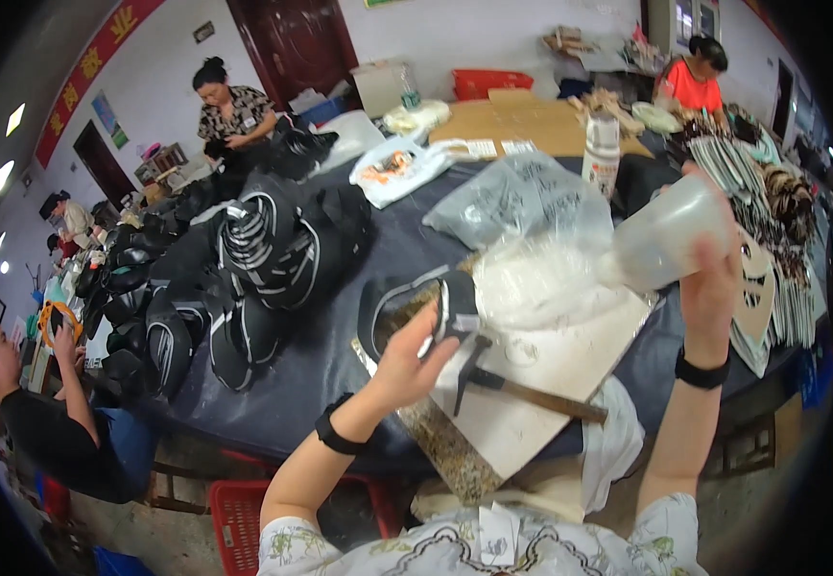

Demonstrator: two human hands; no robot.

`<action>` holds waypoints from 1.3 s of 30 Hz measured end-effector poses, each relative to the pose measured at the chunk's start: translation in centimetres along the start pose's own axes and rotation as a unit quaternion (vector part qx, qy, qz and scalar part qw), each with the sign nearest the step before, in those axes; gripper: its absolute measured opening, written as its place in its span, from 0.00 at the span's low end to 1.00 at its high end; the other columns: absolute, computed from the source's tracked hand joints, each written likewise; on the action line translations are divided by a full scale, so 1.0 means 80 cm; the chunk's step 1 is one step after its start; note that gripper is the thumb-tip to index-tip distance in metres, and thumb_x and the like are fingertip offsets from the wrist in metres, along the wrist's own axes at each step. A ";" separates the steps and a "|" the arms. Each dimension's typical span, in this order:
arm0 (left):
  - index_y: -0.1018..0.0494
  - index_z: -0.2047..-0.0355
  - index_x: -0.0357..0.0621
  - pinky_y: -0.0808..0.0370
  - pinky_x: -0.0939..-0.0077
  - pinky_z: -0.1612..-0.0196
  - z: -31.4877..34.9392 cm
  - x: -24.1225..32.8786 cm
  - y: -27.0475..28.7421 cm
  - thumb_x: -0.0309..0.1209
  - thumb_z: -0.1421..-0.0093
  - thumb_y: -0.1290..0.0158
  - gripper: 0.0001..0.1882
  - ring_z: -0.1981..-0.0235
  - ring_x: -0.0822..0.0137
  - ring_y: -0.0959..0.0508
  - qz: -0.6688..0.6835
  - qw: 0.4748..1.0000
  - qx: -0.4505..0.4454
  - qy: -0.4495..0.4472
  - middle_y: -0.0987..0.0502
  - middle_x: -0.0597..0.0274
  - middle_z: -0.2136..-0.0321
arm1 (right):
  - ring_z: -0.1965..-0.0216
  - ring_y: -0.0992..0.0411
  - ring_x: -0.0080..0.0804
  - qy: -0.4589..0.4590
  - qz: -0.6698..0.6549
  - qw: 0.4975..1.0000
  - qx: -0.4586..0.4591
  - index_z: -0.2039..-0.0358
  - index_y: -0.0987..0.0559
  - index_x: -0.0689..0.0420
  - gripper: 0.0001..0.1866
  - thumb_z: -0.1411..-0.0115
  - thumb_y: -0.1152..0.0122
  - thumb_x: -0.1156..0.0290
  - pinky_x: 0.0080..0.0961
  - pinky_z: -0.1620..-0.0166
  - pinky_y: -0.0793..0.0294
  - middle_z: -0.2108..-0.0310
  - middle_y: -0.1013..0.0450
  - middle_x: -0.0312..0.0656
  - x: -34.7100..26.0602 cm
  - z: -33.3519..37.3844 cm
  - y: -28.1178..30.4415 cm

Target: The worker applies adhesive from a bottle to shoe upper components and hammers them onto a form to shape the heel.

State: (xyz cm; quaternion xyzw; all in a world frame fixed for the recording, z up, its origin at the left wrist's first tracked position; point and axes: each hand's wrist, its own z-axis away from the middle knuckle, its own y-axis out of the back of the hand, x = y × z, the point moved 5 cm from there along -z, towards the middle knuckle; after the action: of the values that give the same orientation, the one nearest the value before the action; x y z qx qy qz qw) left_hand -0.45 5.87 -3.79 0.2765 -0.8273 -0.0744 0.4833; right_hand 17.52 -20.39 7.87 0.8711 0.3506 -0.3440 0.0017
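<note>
Tilted bottle [664, 238] lies within right grip [717, 254]; black piece [460, 291] in left grip [405, 363].

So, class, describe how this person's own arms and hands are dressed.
The left hand and right hand are gloveless. A black left band and black right band circle the wrists. The short sleeves are white with a greenish leafy print.

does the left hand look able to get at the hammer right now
Probably yes: the hammer lies close by on the white board, its handle uncovered. But the left hand holds a black shoe piece, so it may need to put that down first.
</note>
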 end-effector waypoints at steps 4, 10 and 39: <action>0.40 0.42 0.30 0.39 0.74 0.43 0.002 0.005 -0.002 0.19 0.41 0.52 0.25 0.45 0.62 0.31 0.045 0.999 -0.027 0.009 0.32 0.50 0.46 | 0.52 0.32 0.29 0.015 0.213 0.974 0.071 0.46 0.34 0.66 0.28 0.45 0.37 0.70 0.24 0.47 0.35 0.52 0.31 0.43 0.017 0.027 -0.021; 0.42 0.40 0.31 0.38 0.73 0.42 0.005 0.006 -0.006 0.16 0.42 0.53 0.28 0.45 0.60 0.31 0.033 0.998 -0.044 0.017 0.32 0.48 0.46 | 0.51 0.33 0.26 -0.021 -0.001 0.992 0.121 0.44 0.36 0.65 0.32 0.45 0.36 0.66 0.23 0.46 0.36 0.52 0.31 0.41 0.041 0.069 -0.055; 0.47 0.37 0.33 0.47 0.71 0.37 0.005 0.006 -0.006 0.20 0.39 0.56 0.29 0.37 0.61 0.41 0.110 0.989 -0.072 0.073 0.41 0.49 0.39 | 0.50 0.32 0.28 -0.104 -0.102 0.967 0.208 0.44 0.34 0.64 0.26 0.41 0.40 0.71 0.24 0.45 0.35 0.51 0.31 0.42 0.081 0.070 -0.048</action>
State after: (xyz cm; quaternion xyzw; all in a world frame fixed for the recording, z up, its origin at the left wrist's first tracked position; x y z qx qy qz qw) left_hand -0.76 5.18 -3.83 0.1528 -0.8080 -0.0595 0.5658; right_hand 15.18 -14.95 0.62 0.7715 0.3559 -0.4963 -0.1782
